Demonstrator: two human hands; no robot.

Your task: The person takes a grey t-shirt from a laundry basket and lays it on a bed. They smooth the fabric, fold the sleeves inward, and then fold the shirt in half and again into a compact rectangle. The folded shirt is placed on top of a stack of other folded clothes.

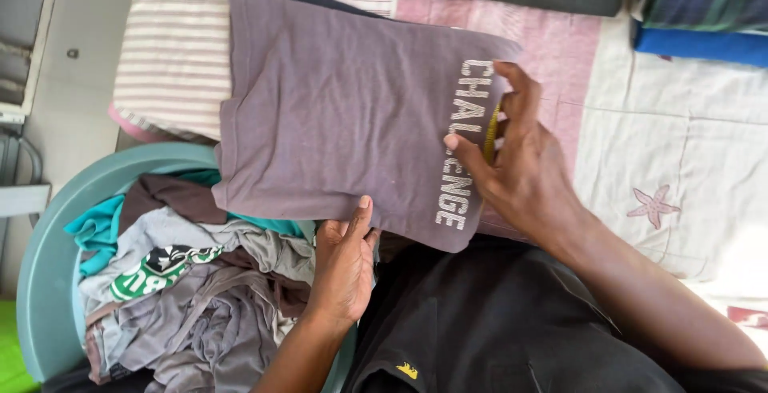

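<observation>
Folding a grey shirt (336, 113) flat on the bed (680, 145).

The right hand (520, 161) lies spread, fingers pressing the printed end; the left hand (344, 257) pinches the near hem, thumb on top. To fold well, I judge the edges should be squared and creases smoothed outward while the right hand anchors the cloth. A basin (48, 257) of loose clothes (192, 289) sits just left.

Left hand (342, 261) reaches up from below, fingers together, thumb raised. Right hand (516, 161) lies palm-down to its right, fingers spread, forearm slanting back.
</observation>
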